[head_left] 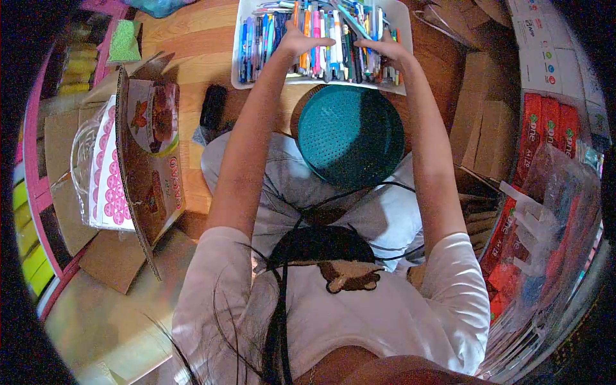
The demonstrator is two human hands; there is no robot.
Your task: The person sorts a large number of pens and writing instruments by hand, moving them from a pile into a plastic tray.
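Pens (336,59) in white bin (301,81), top centre of frame.
Left hand (298,43) and right hand (389,50) rest at the pens, thumbs spread inward from the fingers; I cannot tell whether fingertips pinch any pen.

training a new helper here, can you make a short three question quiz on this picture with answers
1. Pick one: under the left hand and right hand, what mostly fills the white bin?
a) spoons
b) pens
c) cups

2. True or false: the green basket is between the white bin and the white shirt.

3. Fill in the gap: the red packs are on the same side as the ____ hand.

Key: 1 b; 2 true; 3 right
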